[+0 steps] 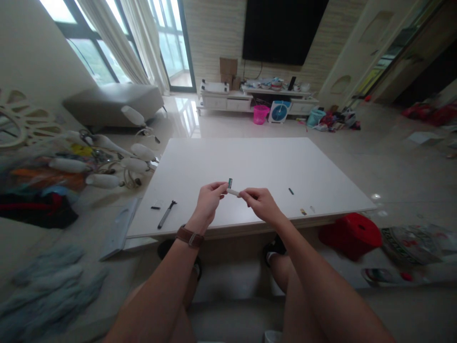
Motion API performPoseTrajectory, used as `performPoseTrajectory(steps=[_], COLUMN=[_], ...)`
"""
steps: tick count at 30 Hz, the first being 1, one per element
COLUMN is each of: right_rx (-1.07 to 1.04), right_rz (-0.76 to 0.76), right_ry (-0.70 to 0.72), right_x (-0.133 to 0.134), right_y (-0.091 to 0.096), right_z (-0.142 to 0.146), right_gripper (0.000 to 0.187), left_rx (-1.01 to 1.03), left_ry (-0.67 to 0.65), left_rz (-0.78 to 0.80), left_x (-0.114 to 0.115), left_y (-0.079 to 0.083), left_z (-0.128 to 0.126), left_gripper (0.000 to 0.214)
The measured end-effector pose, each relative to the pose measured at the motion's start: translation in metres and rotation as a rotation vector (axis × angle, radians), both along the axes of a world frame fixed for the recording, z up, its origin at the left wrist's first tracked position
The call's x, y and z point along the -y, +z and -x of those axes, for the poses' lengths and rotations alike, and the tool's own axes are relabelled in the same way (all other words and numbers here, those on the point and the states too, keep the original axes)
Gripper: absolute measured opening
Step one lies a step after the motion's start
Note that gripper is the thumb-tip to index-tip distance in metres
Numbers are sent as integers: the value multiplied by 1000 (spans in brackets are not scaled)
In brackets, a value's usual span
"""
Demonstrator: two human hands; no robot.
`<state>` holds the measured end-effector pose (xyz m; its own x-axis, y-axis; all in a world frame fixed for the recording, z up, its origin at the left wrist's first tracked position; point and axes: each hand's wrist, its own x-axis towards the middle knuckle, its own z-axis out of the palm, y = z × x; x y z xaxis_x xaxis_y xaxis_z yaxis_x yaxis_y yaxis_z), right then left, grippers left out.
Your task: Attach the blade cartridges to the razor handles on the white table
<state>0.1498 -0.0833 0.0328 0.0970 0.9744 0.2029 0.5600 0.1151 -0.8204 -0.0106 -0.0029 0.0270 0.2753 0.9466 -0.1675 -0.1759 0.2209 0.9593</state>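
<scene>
My left hand (210,198) is closed, pinching a small dark green and black razor cartridge (230,182) that stands up above its fingertips. My right hand (260,204) is closed on one end of a short white stick-like piece (233,192), whose other end meets the left fingertips just below the cartridge. Both hands are over the near part of the white table (235,157). To the left lies a razor handle (167,214) with a black forked tip. Beside it is a small black piece (155,207) with a clear part.
Right of my hands lie a thin dark green strip (291,191), a small yellow piece (303,211) and a clear bit (312,208). A red stool (352,236) stands by the table's right front corner. A lamp with white shades (134,165) borders the left edge.
</scene>
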Motion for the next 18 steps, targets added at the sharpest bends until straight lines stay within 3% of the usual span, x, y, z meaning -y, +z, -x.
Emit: performPoseTrajectory(steps=[3, 7, 10, 12, 14, 18], right_rx=[-24, -67, -340, -557, -692, -728], right_rz=[-41, 76, 75, 45, 14, -15], right_ry=[-91, 60, 9, -2, 64, 310], right_x=[0, 2, 5, 11, 23, 64], right_y=[0, 1, 7, 16, 29, 61], right_z=[0, 3, 8, 15, 24, 41], right_gripper=[36, 34, 40, 55, 69, 77], left_rx=[-2, 28, 30, 27, 29, 19], left_ry=[-5, 16, 27, 36, 35, 15], left_rz=[3, 17, 15, 13, 16, 5], left_x=[0, -2, -1, 1, 4, 12], left_y=[0, -1, -1, 0, 0, 1], left_z=[1, 1, 0, -1, -2, -9], left_gripper=[27, 27, 27, 25, 23, 16])
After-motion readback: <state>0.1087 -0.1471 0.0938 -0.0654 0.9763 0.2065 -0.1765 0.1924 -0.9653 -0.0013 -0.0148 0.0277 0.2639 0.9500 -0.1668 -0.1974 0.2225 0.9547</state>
